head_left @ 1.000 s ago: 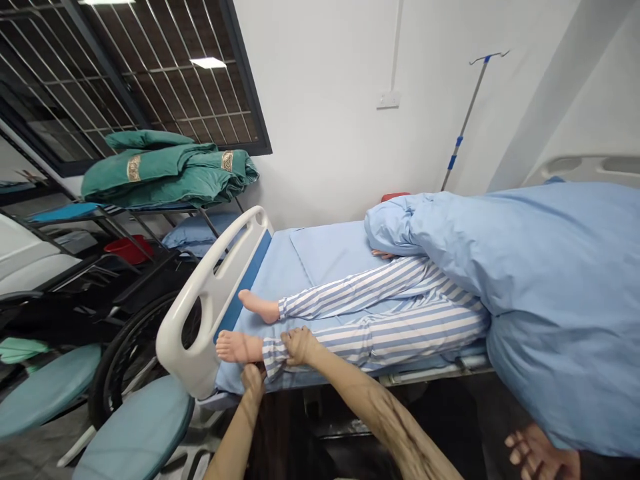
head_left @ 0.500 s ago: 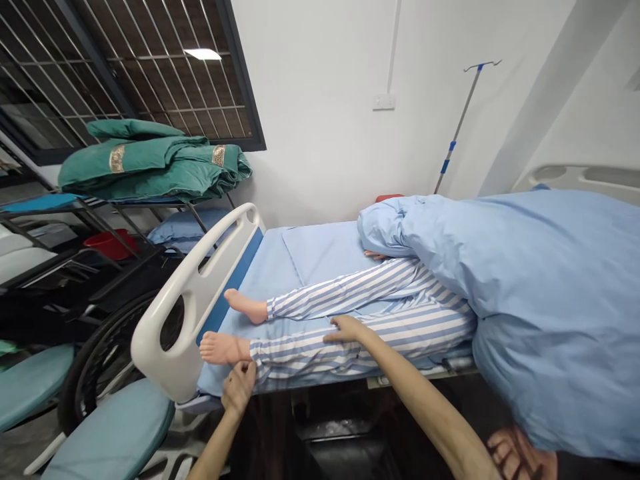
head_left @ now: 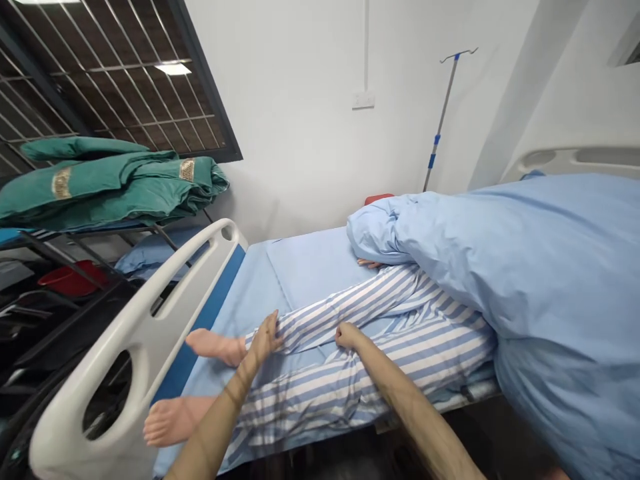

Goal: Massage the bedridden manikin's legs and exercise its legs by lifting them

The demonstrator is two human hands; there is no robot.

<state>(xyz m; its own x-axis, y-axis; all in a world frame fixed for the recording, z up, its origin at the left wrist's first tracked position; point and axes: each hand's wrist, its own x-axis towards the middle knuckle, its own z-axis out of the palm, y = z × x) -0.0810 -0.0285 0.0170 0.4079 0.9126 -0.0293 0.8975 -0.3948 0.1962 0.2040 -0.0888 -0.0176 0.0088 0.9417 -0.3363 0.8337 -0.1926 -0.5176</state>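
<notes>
Two legs in blue-and-white striped trousers point(head_left: 425, 347) lie on the bed, with the far bare foot point(head_left: 213, 345) and near bare foot point(head_left: 175, 419) at its foot end. My left hand point(head_left: 267, 335) rests over the lower part of the far trouser leg, just above the ankle, fingers apart. My right hand point(head_left: 350, 335) is closed between the legs at about knee height, against the far leg's edge. Its fingertips are curled under, so what they hold, if anything, is hidden. A light blue quilt point(head_left: 450, 233) is folded back over the upper body; some fingers show at its edge.
A white footboard point(head_left: 113, 327) with cut-out holes stands at the left. Beyond it are green folded bedding point(head_left: 115, 183) on a rack and a red basin point(head_left: 75, 277). An IV pole point(head_left: 440, 127) rises behind the bed by the wall.
My left hand has moved from the near ankle cuff to the far lower leg. My right hand has moved off the near leg and its fingers have closed. The view has shifted closer.
</notes>
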